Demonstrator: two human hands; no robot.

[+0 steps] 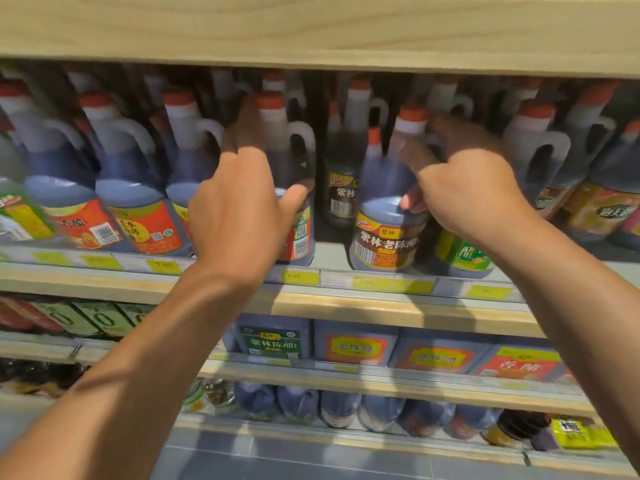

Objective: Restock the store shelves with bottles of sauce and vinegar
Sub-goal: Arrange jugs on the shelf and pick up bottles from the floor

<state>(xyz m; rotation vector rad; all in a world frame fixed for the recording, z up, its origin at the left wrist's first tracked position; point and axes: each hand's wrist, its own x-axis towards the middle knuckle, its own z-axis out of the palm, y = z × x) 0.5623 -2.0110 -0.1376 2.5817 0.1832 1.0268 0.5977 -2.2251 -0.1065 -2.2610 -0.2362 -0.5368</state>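
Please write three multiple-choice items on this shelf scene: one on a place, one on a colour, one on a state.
1. Where does the brown-label bottle stand?
A. on the floor
B. at the shelf's front edge
C. on the top board

2. What colour are the bottle caps?
A. orange-red
B. blue
C. white

3. What is the right hand doing?
A. hanging idle
B. lying flat on the shelf
C. gripping the brown-label bottle

Key: 1 B, its base sits just behind the price tags; 2 A, every visible cap is orange-red; 3 C, its thumb and fingers curl round the bottle's shoulder.
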